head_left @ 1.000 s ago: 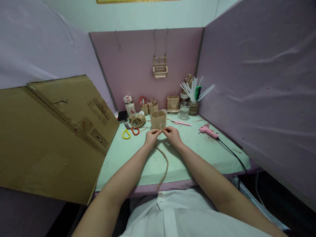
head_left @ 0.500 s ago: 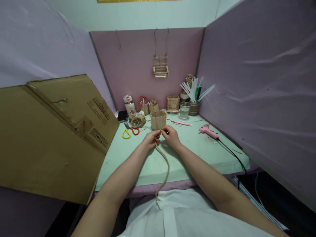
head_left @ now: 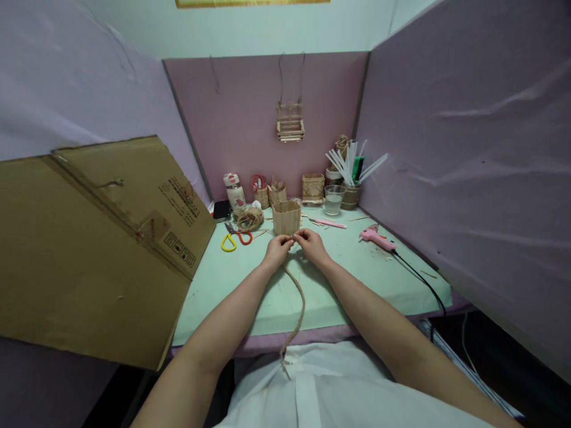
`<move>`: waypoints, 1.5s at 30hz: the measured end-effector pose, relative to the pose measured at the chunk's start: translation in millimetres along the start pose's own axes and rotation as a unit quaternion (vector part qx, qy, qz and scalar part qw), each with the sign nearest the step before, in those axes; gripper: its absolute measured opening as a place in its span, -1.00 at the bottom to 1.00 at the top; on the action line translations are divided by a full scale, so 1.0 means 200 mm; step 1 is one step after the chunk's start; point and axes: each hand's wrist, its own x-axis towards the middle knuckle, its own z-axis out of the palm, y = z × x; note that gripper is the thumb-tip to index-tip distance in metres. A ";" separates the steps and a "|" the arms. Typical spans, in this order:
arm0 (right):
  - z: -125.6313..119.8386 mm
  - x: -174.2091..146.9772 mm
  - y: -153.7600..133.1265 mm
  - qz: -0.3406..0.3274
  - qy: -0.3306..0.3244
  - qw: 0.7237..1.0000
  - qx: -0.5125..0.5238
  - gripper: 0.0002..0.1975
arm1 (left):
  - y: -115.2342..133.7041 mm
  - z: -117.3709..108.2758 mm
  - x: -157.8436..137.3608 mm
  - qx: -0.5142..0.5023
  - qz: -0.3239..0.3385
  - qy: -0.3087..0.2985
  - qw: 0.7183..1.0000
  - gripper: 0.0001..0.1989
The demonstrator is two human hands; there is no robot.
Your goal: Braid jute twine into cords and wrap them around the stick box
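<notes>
One cord (head_left: 303, 303): trails from beneath the left hand (head_left: 276, 252), over the surface's (head_left: 218, 291) front edge, to the white shirt (head_left: 263, 401).
Hands: left and right hand (head_left: 311, 247) meet at the fingertips, both pinched on the cord's upper end; which strand each grips is too small to tell.
Wooden box (head_left: 286, 219): upright, just beyond the fingertips.
Scissors (head_left: 229, 242): left of the hands.
Glue gun (head_left: 379, 238): right, well apart.

A mint-draped table (head_left: 223, 276) is being enclosed by a lilac left partition (head_left: 111, 101), lilac right partition (head_left: 459, 131) and mauve far panel (head_left: 241, 119).
</notes>
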 end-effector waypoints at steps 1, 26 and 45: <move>0.00 0.00 0.00 -0.005 0.000 1.000 -0.007 -0.81 | 0.00 0.00 0.00 0.022 0.012 0.004 1.000 -0.87; 0.02 0.09 0.13 0.120 0.164 0.979 -0.004 -0.86 | 0.10 0.05 -0.10 0.172 0.116 -0.059 0.977 -0.82; -0.07 0.07 -0.02 0.094 0.039 0.976 0.193 -0.77 | 0.06 0.03 -0.05 0.040 0.033 0.019 0.998 -0.75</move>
